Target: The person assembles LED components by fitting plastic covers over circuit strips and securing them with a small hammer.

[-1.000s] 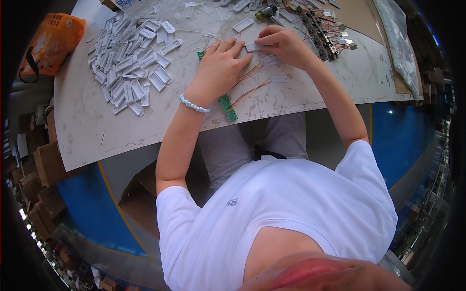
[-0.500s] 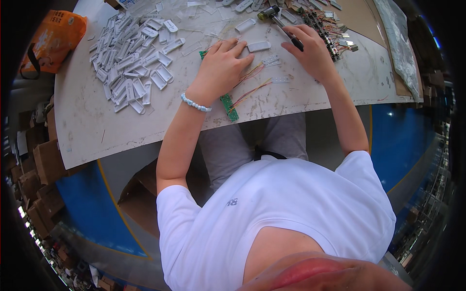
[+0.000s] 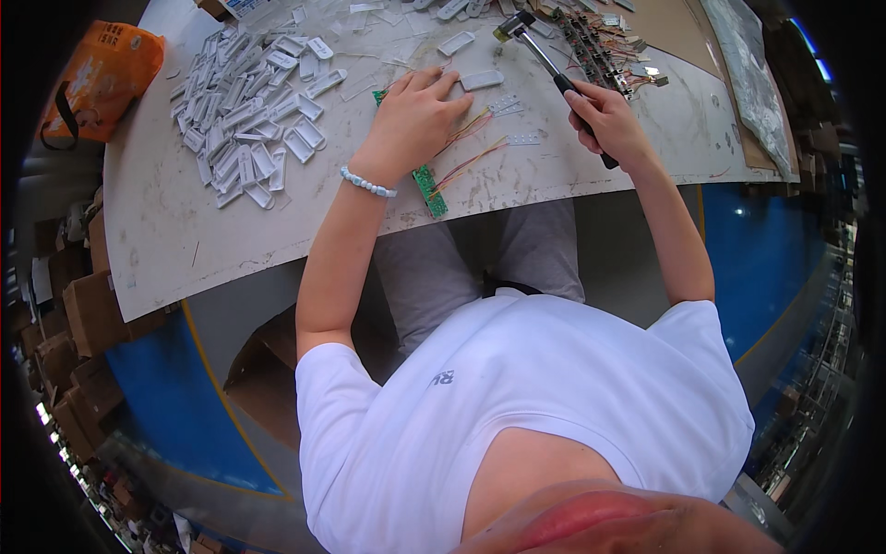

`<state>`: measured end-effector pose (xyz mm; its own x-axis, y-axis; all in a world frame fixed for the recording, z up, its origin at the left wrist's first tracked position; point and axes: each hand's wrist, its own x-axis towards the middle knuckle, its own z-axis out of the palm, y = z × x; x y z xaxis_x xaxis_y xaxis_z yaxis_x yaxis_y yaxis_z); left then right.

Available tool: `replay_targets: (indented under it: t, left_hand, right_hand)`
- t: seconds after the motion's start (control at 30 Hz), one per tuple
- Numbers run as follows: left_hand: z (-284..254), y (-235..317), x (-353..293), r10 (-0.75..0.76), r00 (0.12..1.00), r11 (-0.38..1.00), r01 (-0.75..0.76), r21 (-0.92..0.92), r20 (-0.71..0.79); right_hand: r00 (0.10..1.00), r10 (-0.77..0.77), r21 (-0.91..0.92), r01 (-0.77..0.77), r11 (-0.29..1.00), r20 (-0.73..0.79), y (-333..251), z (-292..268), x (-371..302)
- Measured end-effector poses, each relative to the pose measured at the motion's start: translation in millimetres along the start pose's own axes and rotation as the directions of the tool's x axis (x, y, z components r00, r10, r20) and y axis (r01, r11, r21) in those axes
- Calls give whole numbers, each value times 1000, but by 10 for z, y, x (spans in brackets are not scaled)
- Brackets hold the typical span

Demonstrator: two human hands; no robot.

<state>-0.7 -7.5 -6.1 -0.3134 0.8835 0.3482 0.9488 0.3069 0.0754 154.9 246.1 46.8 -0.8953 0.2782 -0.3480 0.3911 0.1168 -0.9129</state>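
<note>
Right hand (image 3: 607,120) had the hammer (image 3: 563,83) by its black handle, head toward the bench's (image 3: 240,240) far side. Left hand (image 3: 415,122) was palm-down just beside a white casing (image 3: 482,79), contact unclear. Green circuit board (image 3: 429,191) with thin wires (image 3: 469,168) showed near the left wrist. Heap of white casings (image 3: 249,120) sat left, orange bag (image 3: 106,78) past it.

And there on the left, dark lettering (image 3: 110,32) runs across the upper part of the orange bag (image 3: 118,69)! Over to the chest of the white shirt (image 3: 526,369), where a short dark print (image 3: 444,378) sits tilted, partly lost in the folds. Up top, a blue-and-white printed package (image 3: 247,7) shows markings too small to read.
</note>
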Motion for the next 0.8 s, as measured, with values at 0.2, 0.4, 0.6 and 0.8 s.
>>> replay_targets:
  t: [0.2, 0.4, 0.6, 0.8]
  left_hand:
    - [9, -7, -8, -15, 1000, 1000, 15, -9, -11]
    - [26, -24, 6, 6, 1000, 1000, -6, -6, 1]
    - [-15, -15, 0, -26, 1000, 1000, 26, -11, -12]
    - [-90, -98, 9, -8, 991, 1000, 10, 21, -137]
  right_hand:
    - [939, -334, -572, 229, 787, -85, -29, 212, -409]
    - [836, -546, -627, 456, 631, 58, 153, 338, -402]
    - [908, -418, -663, 312, 681, -2, 100, 240, -501]
    - [963, -149, -464, 29, 885, -224, -73, 179, -349]
